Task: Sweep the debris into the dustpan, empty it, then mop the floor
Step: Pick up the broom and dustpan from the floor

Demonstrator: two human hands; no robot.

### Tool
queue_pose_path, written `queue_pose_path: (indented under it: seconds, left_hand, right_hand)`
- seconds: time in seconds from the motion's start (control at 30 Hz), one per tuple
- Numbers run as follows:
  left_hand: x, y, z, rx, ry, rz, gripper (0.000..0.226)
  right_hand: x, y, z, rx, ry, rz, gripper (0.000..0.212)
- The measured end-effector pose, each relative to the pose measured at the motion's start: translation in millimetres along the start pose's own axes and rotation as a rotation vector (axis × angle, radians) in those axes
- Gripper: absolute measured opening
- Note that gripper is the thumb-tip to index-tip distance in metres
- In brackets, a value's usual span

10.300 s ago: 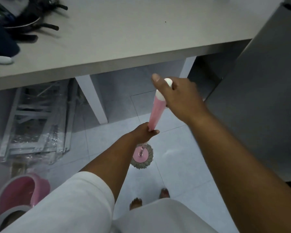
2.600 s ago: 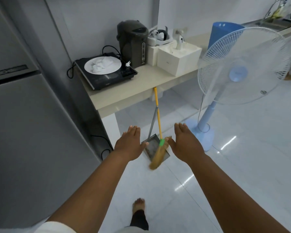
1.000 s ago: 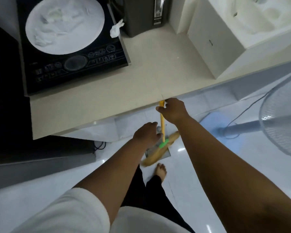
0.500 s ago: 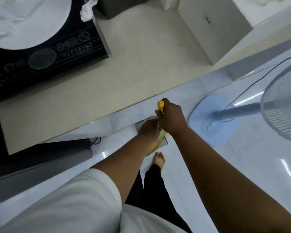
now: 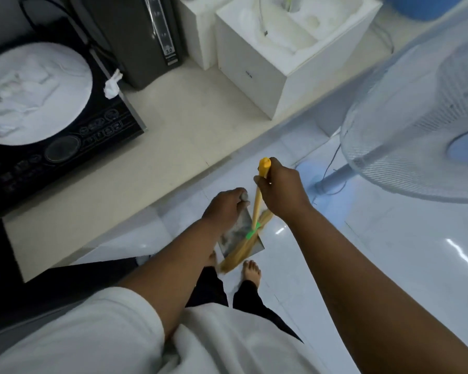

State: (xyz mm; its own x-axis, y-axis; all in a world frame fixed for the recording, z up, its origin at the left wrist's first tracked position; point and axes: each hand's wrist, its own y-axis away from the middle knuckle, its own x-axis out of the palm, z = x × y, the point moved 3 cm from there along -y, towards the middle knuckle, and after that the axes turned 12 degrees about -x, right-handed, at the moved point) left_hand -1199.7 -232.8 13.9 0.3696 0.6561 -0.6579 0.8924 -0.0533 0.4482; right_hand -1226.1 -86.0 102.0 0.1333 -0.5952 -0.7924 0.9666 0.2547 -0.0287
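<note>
The yellow-handled straw broom (image 5: 257, 209) hung almost upright, its long axis running from the right hand (image 5: 283, 191), clenched near the handle's top, down to bristles lying across the grey metal dustpan (image 5: 237, 236). The left hand (image 5: 226, 205), just beside and lower, gripped the dustpan's handle. Both hung over the glossy white tiled floor (image 5: 376, 265), near the person's bare feet.

broom handle (image 5: 260, 195): showing bright yellow, a green band by the straw-tan bristles
dustpan (image 5: 237, 234): looking mottled grey
table (image 5: 173, 147): showing cream
fan (image 5: 422, 125): showing pale blue under a white grille
floor (image 5: 389, 252): gleaming glossy white
sleeve (image 5: 92, 338): showing white
</note>
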Motion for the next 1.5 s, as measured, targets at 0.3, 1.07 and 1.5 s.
queue_pose_path:
  seconds: [0.3, 1.07, 1.5]
  left_hand:
    - [-3.1, 17.3, -45.1, 0.179, -0.123, 0.109, 0.014]
    - [121.7, 186.8, -164.3, 0.912, -0.496, 0.686, 0.018]
    - [267.0, 407.5, -164.7, 1.184, -0.720, 0.926, 0.017]
  right_hand:
    - [-51.9, 50.3, 11.7, 0.122, 0.054, -0.162, 0.019]
    - [-94.1, 342.5, 48.3, 0.892, 0.107, -0.741, 0.017]
    - [-76.9, 607.1, 99.5, 1.202, 0.124, -0.943, 0.021]
